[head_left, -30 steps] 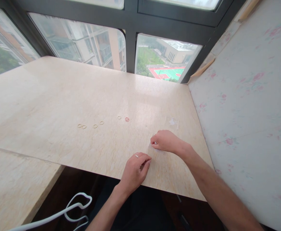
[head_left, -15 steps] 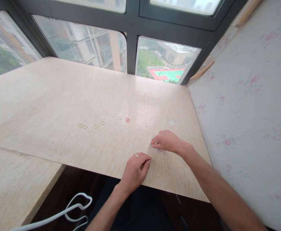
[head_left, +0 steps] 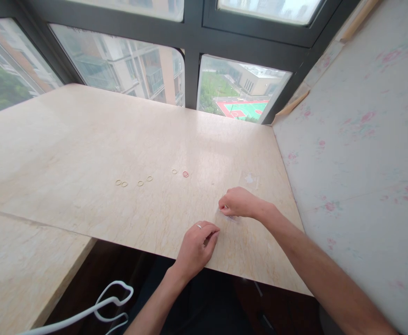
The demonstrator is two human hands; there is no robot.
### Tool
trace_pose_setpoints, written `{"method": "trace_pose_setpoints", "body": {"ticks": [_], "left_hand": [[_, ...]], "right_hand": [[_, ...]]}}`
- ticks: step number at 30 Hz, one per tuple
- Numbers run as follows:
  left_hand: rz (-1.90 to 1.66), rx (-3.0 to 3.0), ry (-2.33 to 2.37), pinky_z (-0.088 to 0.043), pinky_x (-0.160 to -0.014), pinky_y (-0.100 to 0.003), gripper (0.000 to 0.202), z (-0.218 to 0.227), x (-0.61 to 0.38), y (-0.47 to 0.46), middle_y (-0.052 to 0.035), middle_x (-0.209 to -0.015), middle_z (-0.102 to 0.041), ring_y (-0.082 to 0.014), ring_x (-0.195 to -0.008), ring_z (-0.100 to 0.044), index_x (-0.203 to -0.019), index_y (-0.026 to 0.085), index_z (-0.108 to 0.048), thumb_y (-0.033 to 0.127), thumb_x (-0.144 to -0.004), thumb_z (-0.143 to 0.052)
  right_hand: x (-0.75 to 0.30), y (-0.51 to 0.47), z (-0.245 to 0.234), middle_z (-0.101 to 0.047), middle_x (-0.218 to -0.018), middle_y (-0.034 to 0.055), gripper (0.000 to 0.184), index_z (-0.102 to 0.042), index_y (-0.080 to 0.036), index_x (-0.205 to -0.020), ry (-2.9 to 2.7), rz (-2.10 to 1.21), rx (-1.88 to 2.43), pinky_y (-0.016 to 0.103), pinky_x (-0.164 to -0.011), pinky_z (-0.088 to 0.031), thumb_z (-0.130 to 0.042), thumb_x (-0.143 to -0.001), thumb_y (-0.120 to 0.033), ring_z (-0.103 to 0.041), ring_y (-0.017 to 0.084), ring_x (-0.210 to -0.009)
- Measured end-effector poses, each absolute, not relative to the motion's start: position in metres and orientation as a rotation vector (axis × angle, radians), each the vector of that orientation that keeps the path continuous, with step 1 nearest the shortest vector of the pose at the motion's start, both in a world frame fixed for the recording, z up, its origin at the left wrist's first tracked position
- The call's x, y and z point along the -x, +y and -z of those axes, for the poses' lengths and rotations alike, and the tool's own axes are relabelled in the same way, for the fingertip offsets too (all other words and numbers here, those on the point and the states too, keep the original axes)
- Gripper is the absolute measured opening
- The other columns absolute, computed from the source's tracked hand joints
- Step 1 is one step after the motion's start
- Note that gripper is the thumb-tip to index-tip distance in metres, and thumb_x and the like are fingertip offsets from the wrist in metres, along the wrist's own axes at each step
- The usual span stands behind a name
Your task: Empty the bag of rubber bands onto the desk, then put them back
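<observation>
My left hand (head_left: 197,245) rests at the front edge of the counter, wearing a ring. Its thumb and forefinger are pinched together; whatever lies between them is hidden. Just beyond, my right hand (head_left: 237,202) has its fingers curled closed at a small clear plastic bag (head_left: 232,218), whose film shows under and beside the fingertips. The bag's contents cannot be made out. To the left lie several thin yellowish rings like rubber bands (head_left: 140,183), spread in a loose row. At the row's right end are red rubber bands (head_left: 185,174), overlapping.
Behind my right hand lies another clear plastic piece with a white patch (head_left: 249,179). A patterned wall (head_left: 350,163) borders the counter (head_left: 85,139) on the right, windows at the back. A white bent tube (head_left: 85,311) is at lower left, near a gap in the counter.
My right hand has shifted slightly and its fingers curl in more over the bag. My left hand and the rings stay where they were.
</observation>
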State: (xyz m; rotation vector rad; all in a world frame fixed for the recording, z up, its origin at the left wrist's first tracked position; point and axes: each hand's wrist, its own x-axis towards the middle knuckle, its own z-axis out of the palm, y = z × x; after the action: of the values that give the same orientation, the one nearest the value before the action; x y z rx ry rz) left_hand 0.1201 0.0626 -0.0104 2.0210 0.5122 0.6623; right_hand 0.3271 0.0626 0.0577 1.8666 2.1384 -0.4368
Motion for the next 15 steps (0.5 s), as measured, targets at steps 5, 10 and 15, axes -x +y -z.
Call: {"method": "trace_pose_setpoints", "body": {"ticks": [5, 10, 15], "left_hand": [[-0.663, -2.021, 0.510, -0.045, -0.078, -0.030, 0.011, 0.011, -0.119, 0.062, -0.0029, -0.092, -0.064, -0.0163, -0.086, -0.058, -0.094, 0.019, -0.062, 0.016, -0.092, -0.051], [-0.675, -1.954, 0.576, -0.048, -0.073, -0.029, 0.016, 0.015, -0.121, 0.062, -0.0040, -0.100, -0.062, -0.0150, -0.082, -0.059, -0.103, 0.021, -0.059, 0.016, -0.092, -0.049], [-0.637, -2.018, 0.749, -0.053, -0.077, -0.035, 0.054, 0.013, -0.140, 0.071, -0.0120, -0.137, -0.046, -0.0156, -0.081, -0.062, -0.135, 0.022, -0.039, 0.019, -0.085, -0.059]], "right_hand": [[-0.331, 0.060, -0.061, -0.060, -0.055, -0.0001, 0.021, -0.061, -0.017, -0.057, 2.175, 0.586, -1.884, 0.025, -0.053, -0.022, -0.054, -0.077, -0.016, -0.043, 0.010, -0.052], [-0.328, 0.054, -0.071, -0.062, -0.055, 0.0005, 0.024, -0.069, -0.019, -0.069, 2.168, 0.702, -1.932, 0.024, -0.056, -0.027, -0.049, -0.082, -0.017, -0.050, 0.012, -0.056], [-0.322, 0.050, -0.083, -0.055, -0.046, -0.0002, 0.034, -0.075, -0.019, -0.089, 2.025, 0.880, -1.951, 0.024, -0.055, -0.032, -0.044, -0.076, -0.012, -0.051, 0.013, -0.050]]}}
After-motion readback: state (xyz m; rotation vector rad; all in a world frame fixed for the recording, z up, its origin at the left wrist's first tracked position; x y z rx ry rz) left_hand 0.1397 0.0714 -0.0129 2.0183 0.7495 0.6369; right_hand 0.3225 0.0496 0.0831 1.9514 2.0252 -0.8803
